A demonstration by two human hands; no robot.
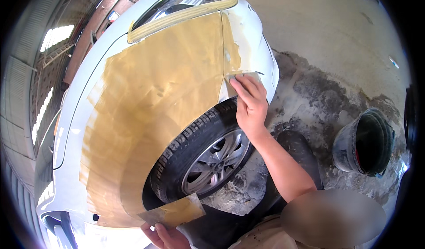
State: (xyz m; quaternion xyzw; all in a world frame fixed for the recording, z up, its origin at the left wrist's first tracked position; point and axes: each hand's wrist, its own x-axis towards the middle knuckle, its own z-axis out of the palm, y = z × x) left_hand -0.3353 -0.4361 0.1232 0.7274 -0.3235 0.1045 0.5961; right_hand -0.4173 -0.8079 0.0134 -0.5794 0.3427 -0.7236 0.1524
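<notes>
A white car fender is covered with a wide patch of yellow-brown body filler above the wheel arch. My right hand presses a small flat spreader against the panel at the arch's front edge. My left hand, low in the view, grips a flat metal blade that carries a smear of the same filler. Between the hands sits the black tyre with a silver alloy rim.
A dark bucket lies tilted on the stained concrete floor to the right. The headlight edge is masked with tape. Building walls with windows curve along the left side.
</notes>
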